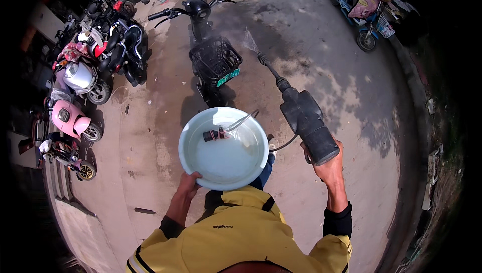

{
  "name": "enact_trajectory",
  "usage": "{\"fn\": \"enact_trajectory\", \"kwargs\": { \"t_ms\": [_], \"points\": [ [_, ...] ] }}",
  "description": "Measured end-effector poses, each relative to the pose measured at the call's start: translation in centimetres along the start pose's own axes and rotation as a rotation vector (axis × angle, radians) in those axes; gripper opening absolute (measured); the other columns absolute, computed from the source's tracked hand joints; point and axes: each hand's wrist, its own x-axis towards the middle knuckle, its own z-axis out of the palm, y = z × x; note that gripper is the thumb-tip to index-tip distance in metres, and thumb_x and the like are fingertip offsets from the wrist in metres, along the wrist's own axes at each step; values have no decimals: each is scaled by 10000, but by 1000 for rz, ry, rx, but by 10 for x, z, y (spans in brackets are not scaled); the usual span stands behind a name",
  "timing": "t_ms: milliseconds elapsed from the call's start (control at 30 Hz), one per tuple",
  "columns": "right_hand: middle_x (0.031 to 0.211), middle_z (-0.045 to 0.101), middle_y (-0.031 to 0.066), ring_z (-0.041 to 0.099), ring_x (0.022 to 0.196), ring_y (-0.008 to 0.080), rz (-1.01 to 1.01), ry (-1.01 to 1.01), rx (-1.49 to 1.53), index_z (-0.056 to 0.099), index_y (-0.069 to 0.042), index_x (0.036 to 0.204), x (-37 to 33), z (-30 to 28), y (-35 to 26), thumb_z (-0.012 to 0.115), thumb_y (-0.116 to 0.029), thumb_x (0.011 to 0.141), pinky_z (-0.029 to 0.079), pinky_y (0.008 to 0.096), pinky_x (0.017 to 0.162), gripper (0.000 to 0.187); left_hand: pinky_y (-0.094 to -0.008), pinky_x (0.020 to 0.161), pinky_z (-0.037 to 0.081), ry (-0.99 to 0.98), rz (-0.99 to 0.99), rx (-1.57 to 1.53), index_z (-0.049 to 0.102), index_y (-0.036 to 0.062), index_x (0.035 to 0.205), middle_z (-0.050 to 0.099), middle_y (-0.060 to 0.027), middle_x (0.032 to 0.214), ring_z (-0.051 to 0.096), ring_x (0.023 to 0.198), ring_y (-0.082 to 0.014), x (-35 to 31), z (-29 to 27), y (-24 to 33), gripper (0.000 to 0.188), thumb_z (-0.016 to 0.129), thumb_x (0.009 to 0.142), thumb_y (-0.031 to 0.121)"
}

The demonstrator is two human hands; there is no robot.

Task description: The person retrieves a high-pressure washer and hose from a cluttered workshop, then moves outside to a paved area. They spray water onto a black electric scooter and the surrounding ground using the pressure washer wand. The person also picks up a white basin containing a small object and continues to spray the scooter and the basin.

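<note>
My left hand grips the near left rim of a pale blue plastic basin, which holds water. In that water lies a black cylindrical fitting on a clear hose that runs over the far rim. My right hand is wrapped round the handle of a black pressure washer gun. Spray leaves its nozzle, pointing forward and a little left. Just left of the spray stands a black electric scooter with a wire basket and a green plate.
Several parked scooters line the left side, among them a pink one and a silver one. A blue scooter with a pink cover stands far right by the kerb. The concrete ground has wet patches around the black scooter.
</note>
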Motion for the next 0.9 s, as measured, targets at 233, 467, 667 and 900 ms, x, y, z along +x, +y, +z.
{"fn": "enact_trajectory", "kwargs": {
  "t_ms": [233,467,667,900],
  "points": [
    [864,712,183,690,804,406,-37,-170,-307,689,-27,1000,125,-90,56,727,-87,749,548,399,724,261,-509,833,629,35,-58,-60,404,-44,1400,579,-198,1253,656,1065,-369,42,108,-4,628,532,786,-49],
    [912,726,200,715,859,387,-31,-308,-120,692,-7,1082,240,-133,122,727,-61,774,554,355,768,314,-494,849,613,94,6,-118,425,-64,1379,592,-197,1233,656,1056,-360,72,221,32,595,543,796,-38],
    [965,764,149,748,864,247,-44,-301,-105,686,26,1092,337,-149,152,724,-22,812,557,330,792,287,-499,871,607,189,13,-194,430,-72,1379,593,-199,1244,647,1089,-358,100,303,41,586,538,803,-43],
    [989,766,162,748,934,300,-164,-416,-17,696,-43,1198,473,-166,235,776,-128,823,555,366,823,393,-487,868,609,322,89,-337,414,-47,1414,585,-203,1288,643,1105,-360,113,409,23,620,525,805,-57]
  ]
}}
